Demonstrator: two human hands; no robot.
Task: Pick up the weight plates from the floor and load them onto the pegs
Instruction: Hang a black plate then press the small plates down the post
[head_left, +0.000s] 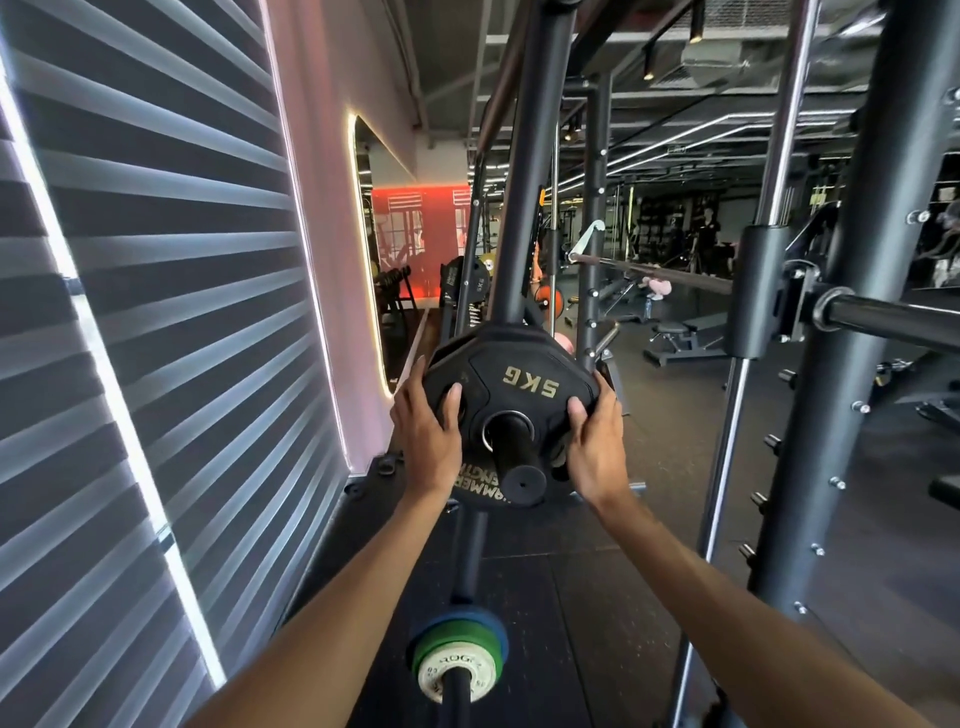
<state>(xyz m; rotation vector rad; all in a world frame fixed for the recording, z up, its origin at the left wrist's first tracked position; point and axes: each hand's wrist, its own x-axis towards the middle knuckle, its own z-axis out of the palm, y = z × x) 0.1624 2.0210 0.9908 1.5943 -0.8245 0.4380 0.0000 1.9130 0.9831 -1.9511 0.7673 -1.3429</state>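
Head view: left hand, right hand grip 5KG plate (threaded on peg).

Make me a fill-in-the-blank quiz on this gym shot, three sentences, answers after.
The left hand and right hand grip a plate marked ____ KG.
The peg passes through the plate's ____.
On the barbell below, a ____ plate sits between the white plate and the blue plate.
Missing words: 5; hole; green.
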